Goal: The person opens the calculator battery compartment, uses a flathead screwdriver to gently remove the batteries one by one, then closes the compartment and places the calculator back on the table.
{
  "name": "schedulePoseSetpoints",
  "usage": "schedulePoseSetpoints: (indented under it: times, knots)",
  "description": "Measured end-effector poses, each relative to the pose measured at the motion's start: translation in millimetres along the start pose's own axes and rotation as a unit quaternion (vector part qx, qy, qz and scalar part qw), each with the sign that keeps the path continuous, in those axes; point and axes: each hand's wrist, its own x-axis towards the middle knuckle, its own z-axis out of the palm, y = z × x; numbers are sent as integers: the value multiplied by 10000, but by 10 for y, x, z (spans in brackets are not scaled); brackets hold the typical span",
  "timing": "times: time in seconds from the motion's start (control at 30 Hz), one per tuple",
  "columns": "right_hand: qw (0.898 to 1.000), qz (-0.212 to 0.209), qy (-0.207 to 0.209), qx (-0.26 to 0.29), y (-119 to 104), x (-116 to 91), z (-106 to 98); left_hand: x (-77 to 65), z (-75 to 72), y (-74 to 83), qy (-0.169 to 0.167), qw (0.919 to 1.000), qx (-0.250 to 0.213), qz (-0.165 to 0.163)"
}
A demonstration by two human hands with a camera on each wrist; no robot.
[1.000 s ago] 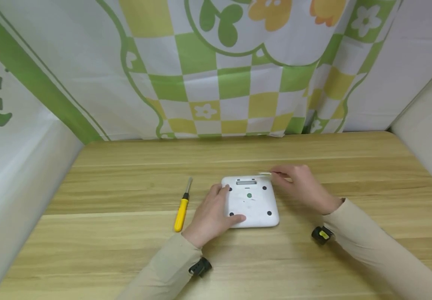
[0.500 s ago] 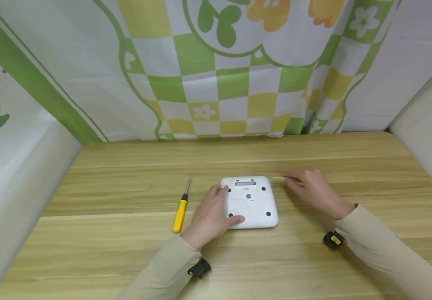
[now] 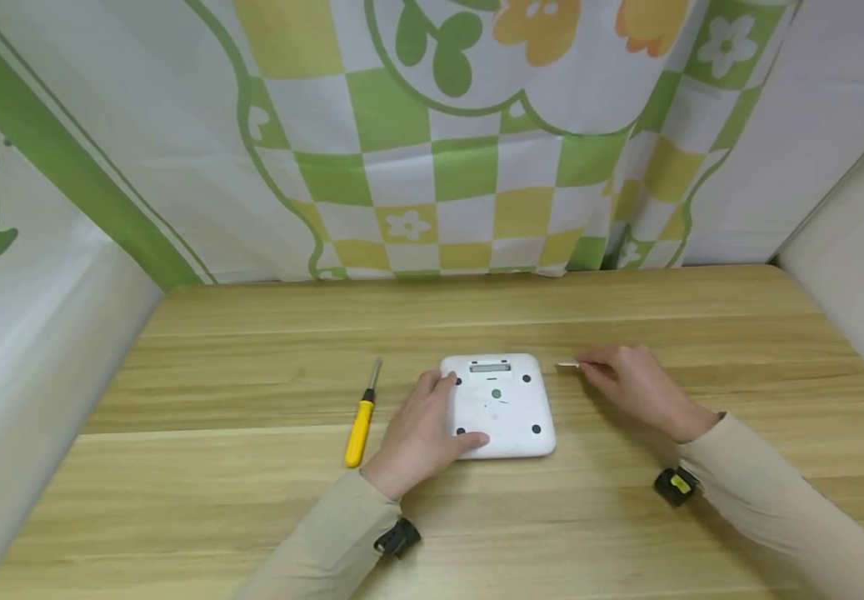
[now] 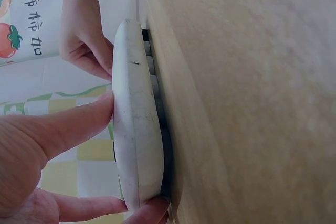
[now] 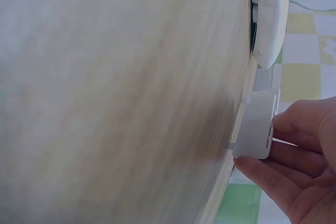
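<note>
A white calculator lies face down on the table, keys underneath, its battery slot uncovered along the far edge. My left hand grips its left side. In the left wrist view the thumb lies on the calculator's back and other fingertips hold an edge. To the right of the calculator, my right hand pinches a small white battery cover between thumb and fingers. That cover is close to the tabletop and apart from the calculator. Whether it touches the wood I cannot tell.
A screwdriver with a yellow handle lies left of my left hand, its tip pointing away. A checked green, yellow and white curtain hangs behind the table's far edge. Light walls or cloth stand at both sides.
My right hand has moved right and a little nearer, carrying the battery cover from the calculator's far right corner out over the table. The left hand and calculator stay in place.
</note>
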Motion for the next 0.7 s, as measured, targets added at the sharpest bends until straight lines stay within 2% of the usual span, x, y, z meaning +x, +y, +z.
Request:
schedulePoseSetpoints:
  times: [0.17,0.4,0.7]
  knots:
    - [9999,-110,-64,4,2,-2,1,0,2,-5,12,10000,-15,14]
    - [9981,-186,-506,-285,4,-18,-9,-4,2,0,1,10000,-7,-3]
    - [9984,-191,-482,-202,-9,-6,-15,-11,-1,4,-16,10000,-39,-29]
